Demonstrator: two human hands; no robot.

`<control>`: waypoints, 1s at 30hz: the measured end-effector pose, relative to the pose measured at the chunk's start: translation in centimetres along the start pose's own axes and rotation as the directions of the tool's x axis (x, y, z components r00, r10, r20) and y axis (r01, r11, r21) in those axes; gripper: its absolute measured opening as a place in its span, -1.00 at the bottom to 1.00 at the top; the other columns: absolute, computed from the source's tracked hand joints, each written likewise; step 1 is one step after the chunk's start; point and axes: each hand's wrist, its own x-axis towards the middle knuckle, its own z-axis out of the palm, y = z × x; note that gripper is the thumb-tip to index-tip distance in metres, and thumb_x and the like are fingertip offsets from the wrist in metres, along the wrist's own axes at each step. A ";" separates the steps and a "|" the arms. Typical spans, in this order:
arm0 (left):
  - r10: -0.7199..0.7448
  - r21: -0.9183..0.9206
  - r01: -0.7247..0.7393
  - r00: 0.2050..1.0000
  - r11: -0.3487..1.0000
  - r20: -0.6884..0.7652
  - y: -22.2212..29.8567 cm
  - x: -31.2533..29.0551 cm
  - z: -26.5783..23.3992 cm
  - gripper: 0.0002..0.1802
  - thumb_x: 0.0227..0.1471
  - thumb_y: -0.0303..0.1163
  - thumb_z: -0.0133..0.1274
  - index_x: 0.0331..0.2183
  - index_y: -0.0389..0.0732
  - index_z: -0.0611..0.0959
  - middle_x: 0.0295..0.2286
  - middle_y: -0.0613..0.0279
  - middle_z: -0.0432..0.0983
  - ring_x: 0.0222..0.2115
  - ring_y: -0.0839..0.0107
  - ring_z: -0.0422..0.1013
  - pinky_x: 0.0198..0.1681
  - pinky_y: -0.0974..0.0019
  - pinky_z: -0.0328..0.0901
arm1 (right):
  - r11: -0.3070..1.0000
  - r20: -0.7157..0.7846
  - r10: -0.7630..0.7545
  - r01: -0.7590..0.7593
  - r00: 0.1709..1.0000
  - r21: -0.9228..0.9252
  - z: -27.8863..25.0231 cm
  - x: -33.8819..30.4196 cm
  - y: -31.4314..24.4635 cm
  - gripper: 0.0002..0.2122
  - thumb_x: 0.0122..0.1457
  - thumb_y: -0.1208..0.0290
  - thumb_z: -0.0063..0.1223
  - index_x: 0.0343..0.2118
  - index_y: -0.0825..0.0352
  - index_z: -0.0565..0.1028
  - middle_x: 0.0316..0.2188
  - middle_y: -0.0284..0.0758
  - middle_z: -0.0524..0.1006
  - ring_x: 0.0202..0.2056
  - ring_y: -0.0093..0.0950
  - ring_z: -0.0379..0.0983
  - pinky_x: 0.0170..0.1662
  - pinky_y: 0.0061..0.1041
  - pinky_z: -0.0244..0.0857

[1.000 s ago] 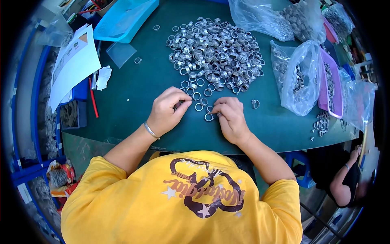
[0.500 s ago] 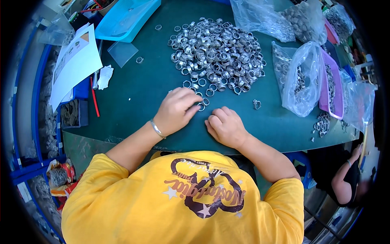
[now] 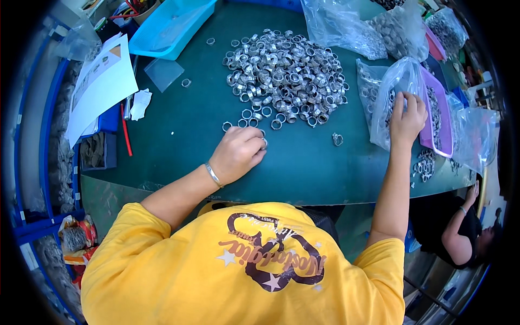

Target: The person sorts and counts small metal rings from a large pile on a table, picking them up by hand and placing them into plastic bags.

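Note:
A large pile of silver metal rings (image 3: 287, 76) lies on the green tabletop (image 3: 303, 168), with several loose ones along its near edge. My left hand (image 3: 237, 154) is below that edge, fingers curled and pinching a metal ring (image 3: 264, 143) at the fingertips; the palm hides part of it. Over at the right, my right hand (image 3: 407, 122) reaches to the clear plastic bag (image 3: 382, 135), which has metal pieces inside. Its fingers are bent and somewhat apart at the bag's mouth, and I see nothing held in them. A single ring (image 3: 337, 140) lies between my hands.
A purple tray (image 3: 445, 119) of metal parts stands beyond the bag, with small loose parts (image 3: 425, 164) near it. More filled bags (image 3: 398, 32) sit at the back right. A blue tray (image 3: 168, 49), papers (image 3: 103, 86) and a red stick (image 3: 126, 132) are left. Another person (image 3: 457, 238) sits at right.
My right hand has moved from the table's middle, beside my left hand, out to the plastic bag at the right. My left hand has shifted slightly and now covers rings that lay visible.

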 end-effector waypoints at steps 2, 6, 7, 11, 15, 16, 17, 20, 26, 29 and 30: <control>-0.097 -0.094 0.090 0.993 0.991 -0.073 0.1 0.1 -0.2 -0.83 -0.26 -0.54 0.29 -0.50 -0.21 0.62 -0.34 0.22 0.52 -0.34 0.31 0.47 -0.28 0.32 0.34 | 0.985 -0.095 -0.054 0.068 0.994 0.156 0.0 -0.6 -2.6 -0.95 0.10 0.54 0.07 -0.37 0.37 0.51 -0.39 -0.17 0.50 -0.26 -0.21 0.38 -0.18 -0.22 0.24; -0.202 -0.286 0.152 0.967 0.946 -0.155 1.1 1.0 -0.9 -0.84 -0.26 -0.54 0.31 -0.54 -0.24 0.62 -0.36 0.18 0.53 -0.36 0.31 0.49 -0.30 0.37 0.39 | 0.321 0.737 0.079 -0.717 0.671 0.619 -2.4 -4.6 -13.1 -0.82 0.26 0.41 -0.02 -0.17 0.40 0.48 -0.34 -0.29 0.49 -0.38 -0.53 0.46 -0.35 -0.55 0.34; -0.168 -0.306 0.118 0.976 0.945 -0.142 1.8 1.3 -0.9 -0.84 -0.26 -0.54 0.32 -0.54 -0.24 0.63 -0.37 0.18 0.54 -0.35 0.31 0.50 -0.29 0.37 0.39 | 0.110 0.821 -0.038 -0.814 0.570 0.571 -2.4 -6.0 -14.8 -0.74 0.28 0.36 -0.06 -0.05 0.39 0.41 -0.34 -0.34 0.48 -0.42 -0.61 0.46 -0.44 -0.63 0.32; -0.111 -0.332 0.044 0.976 0.942 -0.188 2.3 1.7 -0.5 -0.61 -0.31 -0.45 0.40 -0.41 -0.20 0.53 -0.32 0.16 0.45 -0.45 0.40 0.40 -0.37 0.42 0.34 | 0.114 0.776 -0.272 -0.782 0.569 0.613 -3.1 -8.0 -17.6 -0.79 0.22 0.49 0.02 -0.10 0.40 0.42 -0.36 -0.32 0.49 -0.46 -0.56 0.47 -0.44 -0.59 0.34; -0.254 -0.377 0.159 0.943 0.912 -0.217 0.8 0.6 -1.7 -0.49 -0.32 -0.48 0.42 -0.32 -0.17 0.45 -0.31 0.22 0.38 -0.53 0.59 0.27 -0.48 0.53 0.22 | 0.589 0.265 0.016 -0.223 0.964 0.776 -2.2 -4.9 -12.0 -0.90 0.12 0.66 -0.01 -0.29 0.40 0.46 -0.41 -0.16 0.47 -0.34 -0.24 0.45 -0.25 -0.38 0.34; -0.257 -0.295 0.190 0.944 0.936 -0.206 0.3 0.3 -2.3 -0.52 -0.29 -0.53 0.40 -0.32 -0.17 0.45 -0.30 0.23 0.37 -0.55 0.60 0.26 -0.49 0.54 0.21 | 0.707 0.150 0.101 -0.177 0.984 0.685 -1.3 -4.0 -8.8 -0.90 0.13 0.65 -0.02 -0.28 0.41 0.44 -0.40 -0.15 0.47 -0.33 -0.21 0.44 -0.24 -0.35 0.33; -0.298 -0.241 0.247 0.933 0.938 -0.204 0.1 0.3 -2.8 -0.69 -0.21 -0.59 0.31 -0.38 -0.21 0.52 -0.38 0.25 0.41 -0.59 0.60 0.27 -0.52 0.55 0.21 | 0.812 0.095 0.177 -0.200 0.980 0.549 -1.0 -2.8 -5.6 -0.88 0.16 0.62 -0.04 -0.24 0.41 0.44 -0.36 -0.12 0.48 -0.32 -0.17 0.43 -0.24 -0.34 0.33; -0.266 -0.205 0.233 0.951 0.951 -0.155 -0.6 0.8 -2.6 -0.84 -0.14 -0.63 0.24 -0.47 -0.25 0.58 -0.44 0.26 0.44 -0.60 0.59 0.30 -0.55 0.54 0.22 | 0.999 -0.085 0.000 -0.003 0.996 -0.037 -0.5 -0.8 0.3 -0.78 0.09 0.63 -0.02 -0.16 0.42 0.46 -0.27 -0.10 0.50 -0.25 -0.10 0.41 -0.12 -0.21 0.26; -0.119 -0.028 0.118 0.991 0.993 -0.059 -0.1 2.9 -0.5 -0.64 -0.17 -0.52 0.23 -0.22 -0.25 0.60 -0.26 0.09 0.47 -0.24 0.13 0.40 -0.20 0.19 0.33 | 0.740 0.247 -0.344 0.100 0.906 0.665 1.3 -4.7 -13.1 -0.75 -0.05 0.63 0.05 -0.24 0.33 0.51 -0.28 -0.19 0.52 -0.22 -0.22 0.44 -0.13 -0.29 0.33; -0.155 0.036 0.155 0.988 0.987 -0.007 0.0 3.8 2.0 -0.58 -0.21 -0.44 0.26 -0.20 -0.19 0.57 -0.22 0.14 0.43 -0.18 0.11 0.34 -0.12 0.15 0.24 | 0.802 0.366 -0.323 0.047 0.873 0.596 3.1 -7.6 -16.3 -0.70 -0.01 0.48 0.09 -0.15 0.31 0.47 -0.12 -0.28 0.45 -0.17 -0.27 0.40 -0.10 -0.24 0.22; -0.141 0.064 0.141 0.990 0.988 -0.009 0.0 3.9 2.2 -0.62 -0.22 -0.43 0.27 -0.25 -0.17 0.58 -0.23 0.17 0.44 -0.19 0.13 0.33 -0.14 0.17 0.22 | 0.803 0.352 -0.334 0.068 0.875 0.593 3.0 -8.0 -16.5 -0.69 -0.01 0.47 0.09 -0.13 0.30 0.46 -0.10 -0.30 0.44 -0.15 -0.27 0.39 -0.08 -0.21 0.19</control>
